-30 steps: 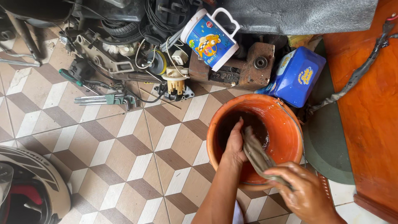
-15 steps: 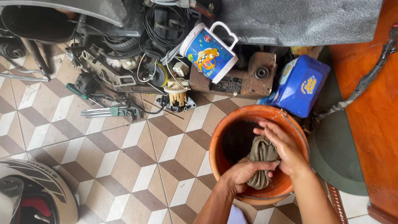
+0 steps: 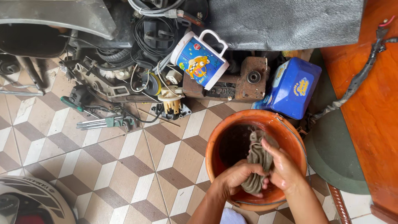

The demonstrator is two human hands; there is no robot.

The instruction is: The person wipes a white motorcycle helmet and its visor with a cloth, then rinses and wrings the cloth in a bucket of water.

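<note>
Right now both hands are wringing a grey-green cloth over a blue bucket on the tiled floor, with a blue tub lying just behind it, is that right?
Not quite: the bucket is orange, not blue. The head view shows the left hand and the right hand gripping the grey-green cloth over that orange bucket on the tiled floor, with the blue tub lying just behind it.

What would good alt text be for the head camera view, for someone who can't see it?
Seen from above, a left hand and right hand grip a grey-brown rag over an orange bucket of dark water on a patterned tile floor. Behind it lie a blue-and-white mug, a blue container, hex keys and tangled wires.
</note>
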